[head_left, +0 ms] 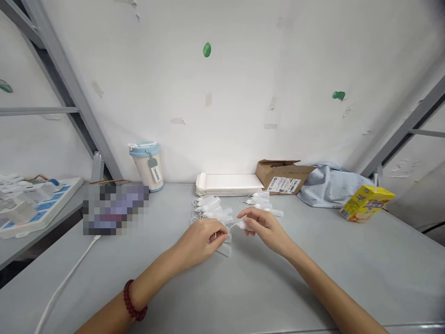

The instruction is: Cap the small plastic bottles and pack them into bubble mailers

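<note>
My right hand [263, 227] is closed around a small white plastic bottle [242, 225], its tip pointing left. A thin pale strand curves from that tip towards my left hand [205, 237], whose thumb and fingers are pinched together. What sits between those left fingertips is too small to make out. Below and beside the left hand lie more small translucent bottles [224, 250], partly covered by it. Just behind is a pile of similar bottles [210, 204] with thin looped strands. A smaller group of bottles [262, 202] rests behind my right hand.
At the wall are a stack of white flat packs [231, 183], an open cardboard box [283, 178] and a bluish cloth [333, 185]. A yellow carton [367, 204] stands right. Left are a lidded cup [146, 169], a blurred-out device [116, 208] with a white cable, and a power strip [43, 213].
</note>
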`<state>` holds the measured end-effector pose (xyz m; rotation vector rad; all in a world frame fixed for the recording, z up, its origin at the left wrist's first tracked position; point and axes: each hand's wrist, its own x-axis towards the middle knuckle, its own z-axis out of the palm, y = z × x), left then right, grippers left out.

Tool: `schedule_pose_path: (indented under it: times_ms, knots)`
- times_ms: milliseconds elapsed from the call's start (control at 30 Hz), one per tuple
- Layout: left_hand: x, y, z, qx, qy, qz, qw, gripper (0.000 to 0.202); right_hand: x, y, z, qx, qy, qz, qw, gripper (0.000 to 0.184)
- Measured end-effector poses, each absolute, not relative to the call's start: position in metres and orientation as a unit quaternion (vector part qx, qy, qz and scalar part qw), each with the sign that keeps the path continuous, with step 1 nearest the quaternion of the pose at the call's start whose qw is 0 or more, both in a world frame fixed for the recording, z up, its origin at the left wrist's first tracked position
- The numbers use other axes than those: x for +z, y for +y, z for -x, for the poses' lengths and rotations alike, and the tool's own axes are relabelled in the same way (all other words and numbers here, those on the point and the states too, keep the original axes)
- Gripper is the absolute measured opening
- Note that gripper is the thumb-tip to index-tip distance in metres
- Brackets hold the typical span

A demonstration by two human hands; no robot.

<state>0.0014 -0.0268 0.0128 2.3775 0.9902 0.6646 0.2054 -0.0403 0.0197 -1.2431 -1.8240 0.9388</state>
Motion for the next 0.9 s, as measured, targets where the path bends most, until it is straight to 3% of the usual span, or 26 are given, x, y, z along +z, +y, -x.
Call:
schedule_pose_path:
  times_ms: [367, 900]
  knots:
    - [0.0207, -0.0265, -0.0022, 0.286, 0.391, -0.808, 0.335, 0.022, 0.0204, -0.0415, -0.2032, 0.382, -0.717, 0.457, 0.361, 0.027]
    - [0.0160, -0.0257, -0.0025, 0.269, 0.383, -0.800, 0.375, 0.022, 0.0203, -0.0428, -0.2020, 0.413, -0.711, 0.454, 0.343, 0.027]
